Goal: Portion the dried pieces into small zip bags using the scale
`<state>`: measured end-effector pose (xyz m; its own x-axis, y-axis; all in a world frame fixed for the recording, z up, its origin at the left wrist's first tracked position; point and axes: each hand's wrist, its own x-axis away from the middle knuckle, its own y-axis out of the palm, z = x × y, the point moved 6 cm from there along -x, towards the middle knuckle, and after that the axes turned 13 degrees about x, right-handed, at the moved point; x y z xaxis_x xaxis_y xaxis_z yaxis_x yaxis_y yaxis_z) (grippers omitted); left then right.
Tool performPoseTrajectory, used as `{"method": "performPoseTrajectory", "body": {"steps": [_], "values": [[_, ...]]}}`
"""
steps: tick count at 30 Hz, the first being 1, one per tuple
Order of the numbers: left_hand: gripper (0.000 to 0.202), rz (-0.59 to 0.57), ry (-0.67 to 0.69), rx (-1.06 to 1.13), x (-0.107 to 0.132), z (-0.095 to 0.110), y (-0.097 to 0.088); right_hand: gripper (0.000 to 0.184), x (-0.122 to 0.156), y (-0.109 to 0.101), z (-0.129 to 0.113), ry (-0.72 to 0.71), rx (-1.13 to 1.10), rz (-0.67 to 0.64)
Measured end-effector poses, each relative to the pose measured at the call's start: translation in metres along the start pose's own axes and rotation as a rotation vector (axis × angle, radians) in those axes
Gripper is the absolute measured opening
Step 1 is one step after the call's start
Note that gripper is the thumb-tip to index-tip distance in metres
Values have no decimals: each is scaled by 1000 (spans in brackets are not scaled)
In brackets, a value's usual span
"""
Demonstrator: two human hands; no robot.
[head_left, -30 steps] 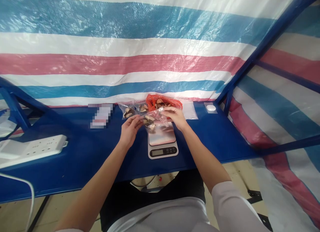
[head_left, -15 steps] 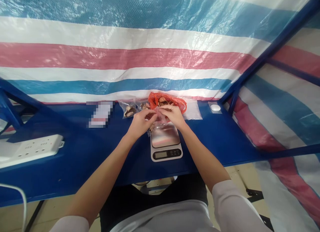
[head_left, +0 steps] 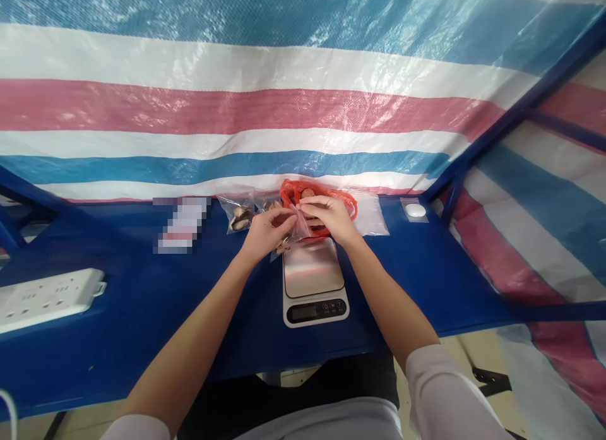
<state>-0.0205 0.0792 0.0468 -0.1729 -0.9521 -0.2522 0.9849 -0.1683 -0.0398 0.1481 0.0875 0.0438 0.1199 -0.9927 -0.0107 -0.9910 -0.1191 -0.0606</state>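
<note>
The grips of the left hand (head_left: 267, 233) and right hand (head_left: 329, 218) are pinching the top of a light, soft, slippery clear plastic bag (head_left: 294, 228), which is hanging just above the digital kitchen scale (head_left: 313, 269) near the far edge of the table (head_left: 142, 314).

Bright diffuse light coming through striped tarp (head_left: 303, 112), glare streaking across upper left. Steel scale platform (head_left: 313, 267) throwing pale reflection at lower center; clear plastic bag (head_left: 299, 225) catching highlights. Tabletop (head_left: 132, 314) showing faint shadows only. Straight lines bowing toward frame edges; pixelated patch (head_left: 182, 225) blurring left of center.
</note>
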Motion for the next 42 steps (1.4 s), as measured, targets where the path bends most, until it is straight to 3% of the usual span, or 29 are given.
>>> {"method": "performPoseTrajectory", "body": {"steps": [6,13,20,31,42], "values": [[39,94,-88,213,13,-12,3,43,8,-2,1,-41,-62,42],[35,103,67,142,17,-7,7,40,14,-2,4,-61,-122,64],[24,122,79,158,21,-13,5,39,16,1,14,-8,-178,111],[10,88,151,30,23,2,8,37,20,4,15,12,-9,56],[13,-1,132,-61,18,5,9,27,24,3,4,-175,366,13]]}}
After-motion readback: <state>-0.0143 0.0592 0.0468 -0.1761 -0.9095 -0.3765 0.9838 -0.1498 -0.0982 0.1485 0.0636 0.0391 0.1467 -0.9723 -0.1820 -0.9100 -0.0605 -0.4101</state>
